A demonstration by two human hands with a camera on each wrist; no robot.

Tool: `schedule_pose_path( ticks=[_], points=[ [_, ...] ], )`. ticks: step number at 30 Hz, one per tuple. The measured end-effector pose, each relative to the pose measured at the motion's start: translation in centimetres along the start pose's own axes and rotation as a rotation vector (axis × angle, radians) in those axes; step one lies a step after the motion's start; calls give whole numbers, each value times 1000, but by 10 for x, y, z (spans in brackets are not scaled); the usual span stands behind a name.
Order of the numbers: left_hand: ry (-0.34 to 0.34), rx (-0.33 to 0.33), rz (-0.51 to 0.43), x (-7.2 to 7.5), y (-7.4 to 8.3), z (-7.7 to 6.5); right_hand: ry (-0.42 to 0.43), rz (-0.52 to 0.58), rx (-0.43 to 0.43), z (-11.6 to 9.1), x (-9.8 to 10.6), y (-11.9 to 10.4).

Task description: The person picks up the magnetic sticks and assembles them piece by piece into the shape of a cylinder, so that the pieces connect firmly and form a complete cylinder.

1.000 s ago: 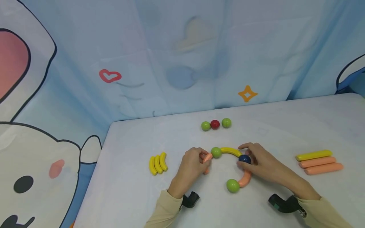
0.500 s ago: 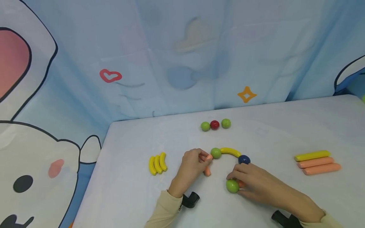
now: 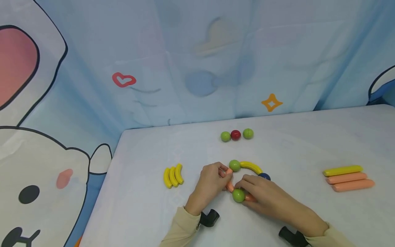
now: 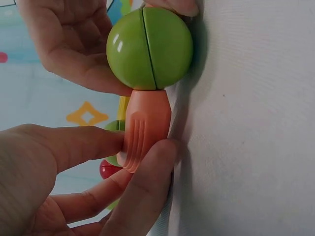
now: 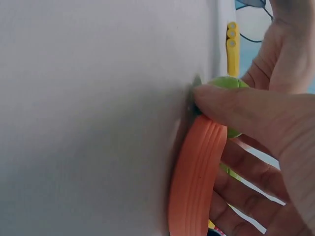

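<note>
My left hand [image 3: 210, 181] pinches a short curved orange stick [image 3: 229, 185] between thumb and fingers. The near end of that stick meets a green ball [image 4: 150, 48], split by a seam. My right hand [image 3: 271, 197] grips this ball at its joint with a second curved orange stick [image 5: 199, 179]; in the right wrist view the thumb lies over the ball's edge. Beyond the hands, another green ball [image 3: 234, 165], a curved yellow stick [image 3: 251, 167] and a blue ball [image 3: 264, 176] form the far side of a ring. The right hand partly hides the blue ball.
On the white table [image 3: 145, 212], several short curved yellow sticks [image 3: 173, 176] lie at left. A row of green and red balls [image 3: 236, 135] sits at the back. Straight sticks, yellow [image 3: 343, 170] and orange [image 3: 353, 185], lie at right. A printed blue curtain [image 3: 191, 44] hangs behind.
My right hand has moved from the blue ball to the near green ball and shifted it left, against the orange stick in my left hand. The left hand has stayed nearly in place.
</note>
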State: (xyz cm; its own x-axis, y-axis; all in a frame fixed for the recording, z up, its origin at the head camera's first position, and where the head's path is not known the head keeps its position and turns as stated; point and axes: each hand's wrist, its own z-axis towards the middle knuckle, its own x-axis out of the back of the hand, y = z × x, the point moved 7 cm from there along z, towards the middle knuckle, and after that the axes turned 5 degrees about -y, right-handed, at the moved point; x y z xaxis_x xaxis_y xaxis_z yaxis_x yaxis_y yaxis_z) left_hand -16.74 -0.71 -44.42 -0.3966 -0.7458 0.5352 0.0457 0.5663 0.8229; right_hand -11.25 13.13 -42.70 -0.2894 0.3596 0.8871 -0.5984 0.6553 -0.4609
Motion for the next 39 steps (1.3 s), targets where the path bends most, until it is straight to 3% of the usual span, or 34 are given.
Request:
schedule_pose_path(
  ticks=[7, 21, 27, 34, 39],
  points=[
    [-17, 20, 18, 0, 0, 2, -20, 109, -85, 4, -3, 1],
    [-35, 10, 24, 0, 1, 2, 88, 219, -62, 2, -2, 1],
    [-31, 9, 39, 1, 1, 1, 52, 176, -87, 2, -6, 0],
    [-28, 9, 22, 1, 0, 1, 59, 120, -45, -2, -4, -3],
    [-35, 17, 7, -1, -2, 1, 166, 95, -78, -11, 13, 4]
  ],
)
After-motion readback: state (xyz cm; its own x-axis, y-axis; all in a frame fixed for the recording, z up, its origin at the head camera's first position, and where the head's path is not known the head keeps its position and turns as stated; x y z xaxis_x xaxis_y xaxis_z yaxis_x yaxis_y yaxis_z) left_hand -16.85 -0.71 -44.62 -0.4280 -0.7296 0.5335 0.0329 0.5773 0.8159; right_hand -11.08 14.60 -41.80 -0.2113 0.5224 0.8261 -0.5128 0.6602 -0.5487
